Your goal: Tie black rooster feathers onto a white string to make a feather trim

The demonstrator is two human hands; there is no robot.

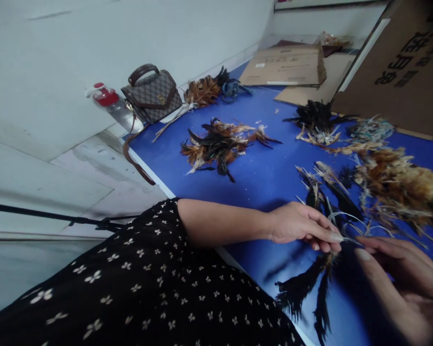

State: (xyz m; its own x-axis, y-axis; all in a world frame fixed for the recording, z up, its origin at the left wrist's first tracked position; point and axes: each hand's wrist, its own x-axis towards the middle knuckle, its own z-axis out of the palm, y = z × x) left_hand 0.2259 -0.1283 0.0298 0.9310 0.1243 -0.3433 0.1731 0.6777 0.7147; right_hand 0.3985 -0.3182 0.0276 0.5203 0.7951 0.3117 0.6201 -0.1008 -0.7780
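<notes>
My left hand (305, 227) is closed in a pinch over the blue table, with the thumb pressed on the fingers. Out of its underside hang long black feathers (303, 286), their quill ends hidden by the fingers. A thin pale strand (350, 215) loops up beside the fingertips, and a length of it runs between both hands; I cannot tell whether it is string or quill. At the lower right, my right hand (400, 278) is slightly blurred and has its fingertips at the other end of the strand. More loose black feathers (313, 194) lie just beyond the left hand.
A pile of brown and black feathers (218, 144) lies mid-table. Fluffy tan feathers (404, 187) spread at the right, near a tangle of pale string (371, 129). A handbag (153, 96), a bottle (115, 106) and a cardboard box (400, 72) stand along the edges.
</notes>
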